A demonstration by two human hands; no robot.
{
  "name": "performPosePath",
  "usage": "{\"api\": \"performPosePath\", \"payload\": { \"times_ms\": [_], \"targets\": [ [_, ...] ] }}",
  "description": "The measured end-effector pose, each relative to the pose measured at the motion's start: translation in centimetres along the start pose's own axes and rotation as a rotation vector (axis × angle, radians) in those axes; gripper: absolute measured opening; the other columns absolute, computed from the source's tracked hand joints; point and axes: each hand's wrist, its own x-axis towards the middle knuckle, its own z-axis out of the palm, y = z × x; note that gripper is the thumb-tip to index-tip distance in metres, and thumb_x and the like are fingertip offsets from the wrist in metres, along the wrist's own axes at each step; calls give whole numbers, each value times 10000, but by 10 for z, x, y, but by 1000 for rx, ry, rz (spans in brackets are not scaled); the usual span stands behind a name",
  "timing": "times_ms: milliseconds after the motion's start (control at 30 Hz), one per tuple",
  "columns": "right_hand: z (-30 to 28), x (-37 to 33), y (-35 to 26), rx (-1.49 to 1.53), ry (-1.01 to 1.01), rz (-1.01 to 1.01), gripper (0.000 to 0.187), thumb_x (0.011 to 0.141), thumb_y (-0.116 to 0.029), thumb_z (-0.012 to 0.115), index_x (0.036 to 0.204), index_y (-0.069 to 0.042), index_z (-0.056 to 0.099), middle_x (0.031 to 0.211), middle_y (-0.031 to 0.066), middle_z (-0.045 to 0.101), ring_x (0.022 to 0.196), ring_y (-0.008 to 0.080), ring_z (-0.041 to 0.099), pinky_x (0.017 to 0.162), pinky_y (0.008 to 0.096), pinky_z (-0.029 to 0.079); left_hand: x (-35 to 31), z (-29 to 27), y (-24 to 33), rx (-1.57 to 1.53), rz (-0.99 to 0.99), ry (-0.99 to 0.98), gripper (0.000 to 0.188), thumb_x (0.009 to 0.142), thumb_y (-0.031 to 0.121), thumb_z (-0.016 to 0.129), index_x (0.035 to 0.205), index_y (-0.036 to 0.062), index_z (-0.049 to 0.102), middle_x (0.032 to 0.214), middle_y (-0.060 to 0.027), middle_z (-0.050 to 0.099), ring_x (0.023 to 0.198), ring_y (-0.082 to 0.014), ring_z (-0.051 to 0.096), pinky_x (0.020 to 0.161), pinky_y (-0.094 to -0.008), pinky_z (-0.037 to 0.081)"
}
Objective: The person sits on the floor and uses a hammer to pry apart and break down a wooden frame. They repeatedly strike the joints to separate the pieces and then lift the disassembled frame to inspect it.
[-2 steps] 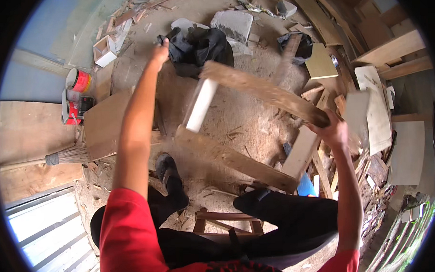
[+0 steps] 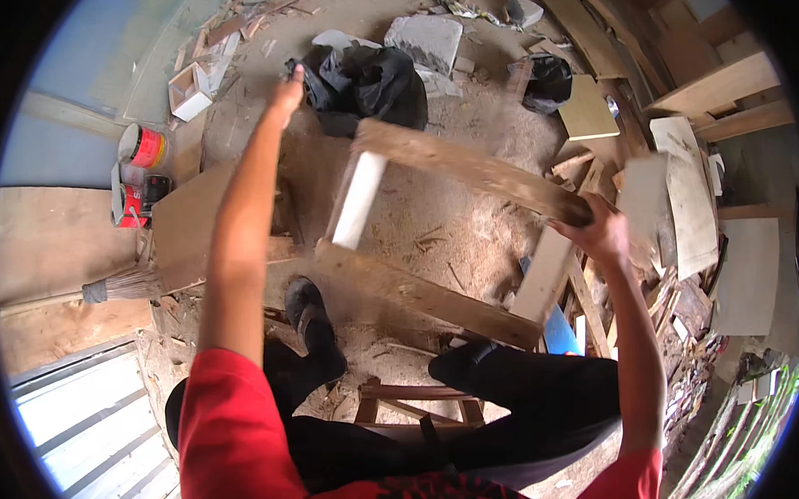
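My right hand [image 2: 603,229] is wrapped round the right end of the upper rail of a rectangular wooden frame [image 2: 476,170]. Two brown rails run lengthwise, with paler short pieces joining them at the ends; the whole frame hangs slanted above the floor and is slightly blurred. My left arm reaches far forward. There my left hand [image 2: 289,97] is closed on the left edge of a crumpled black plastic bag [image 2: 385,87], its thumb pointing up. Most of the bag slumps on the ground, beyond the frame's far left corner.
A small wooden stool [image 2: 418,394] stands between my legs. Scrap wood [image 2: 595,304] is heaped at right, with another black bag [image 2: 548,81] beyond it. Concrete chunks [image 2: 423,42] lie behind the first bag. On the left are red cans [image 2: 141,146], a broom [image 2: 124,285] and a white box [image 2: 190,91].
The wooden frame has shifted slightly left with my right hand. My left hand has moved a little left, still at the bag's edge.
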Motion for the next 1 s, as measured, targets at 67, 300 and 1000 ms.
{"api": "performPosePath", "payload": {
  "times_ms": [67, 300, 1000],
  "targets": [
    [15, 11, -28, 0, -135, -25, 816, 600, -601, 860, 1186, -72, 651, 1074, 151, 706, 1002, 291, 687, 855, 410, 562, -17, -18, 4, 95, 182, 47, 738, 966, 568, 519, 1367, -51, 509, 1398, -220, 547, 1317, -311, 509, 1091, -409, 387],
    [85, 45, -70, 43, -228, -150, 807, 671, -661, 779, 1198, -65, 648, 1109, 160, 703, 1052, 312, 669, 923, 416, 531, -135, -57, -3, 406, 119, -428, 818, 940, 564, 580, 1456, -34, 370, 1496, -223, 434, 1373, -324, 442, 1136, -402, 346],
    [108, 70, -49, -117, -289, -52, 872, 610, -793, 730, 1124, -91, 671, 857, 154, 730, 847, 288, 726, 807, 408, 575, -198, 8, -77, 537, 545, -272, 720, 843, 162, 736, 1420, 2, 336, 1520, -273, 308, 1410, -438, 314, 1169, -445, 301]
  ]
}}
